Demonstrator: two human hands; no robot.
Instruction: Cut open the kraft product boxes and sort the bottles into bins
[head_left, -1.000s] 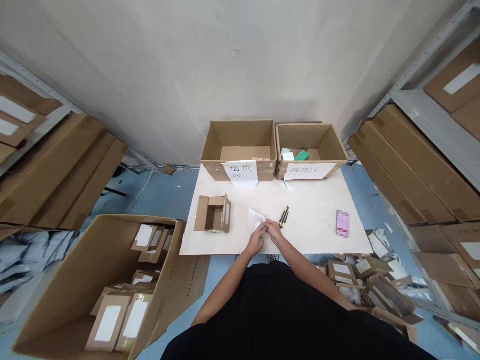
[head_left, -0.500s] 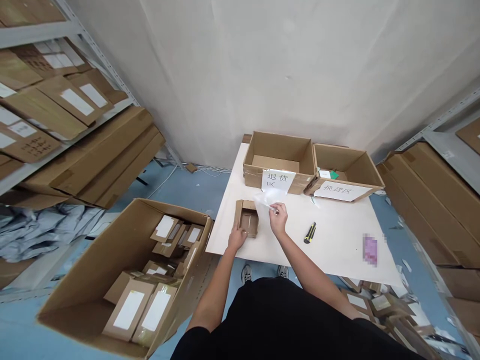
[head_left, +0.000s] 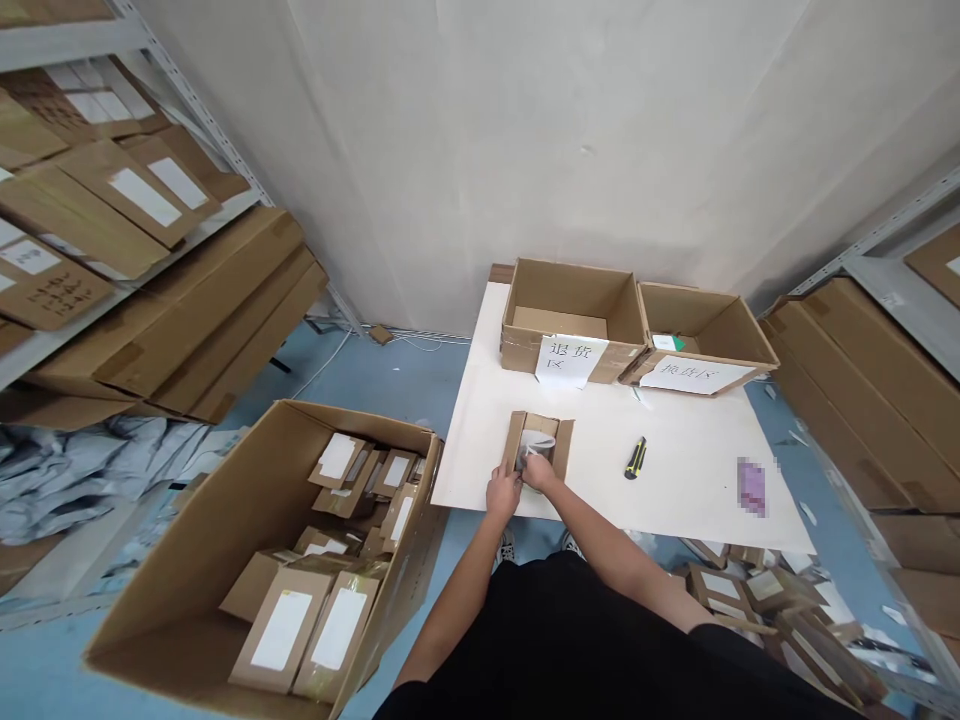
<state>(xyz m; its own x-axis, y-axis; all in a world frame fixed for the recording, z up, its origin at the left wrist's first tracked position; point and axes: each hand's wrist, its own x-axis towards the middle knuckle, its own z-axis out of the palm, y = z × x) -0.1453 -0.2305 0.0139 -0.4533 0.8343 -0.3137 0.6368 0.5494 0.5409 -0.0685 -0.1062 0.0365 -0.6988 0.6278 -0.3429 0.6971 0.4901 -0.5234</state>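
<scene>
A small cardboard box [head_left: 565,449] lies with its flaps spread near the front edge of the white table. My left hand [head_left: 503,491] grips its near left corner, fingers closed on the cardboard. Inside the box opening is my right hand [head_left: 538,471], its fingers closed on a crumpled, whitish plastic wrapper [head_left: 534,443]. My fingers partly cover the wrapper, and whatever lies beneath it is hidden. To the right, apart from both hands, rests a black and yellow box cutter [head_left: 635,458].
Two open cartons with paper signs, a left one [head_left: 517,350] and a right one [head_left: 763,352], stand along the table's [head_left: 465,440] back. On the left is a large carton [head_left: 180,540] of labelled parcels. Shelves flank both sides; parcels [head_left: 720,590] lie below the table's right side.
My right hand has lowered the plastic wrapper from above the table into the small box. The box now shows its flaps spread wider, and my left hand has shifted to its near corner.
</scene>
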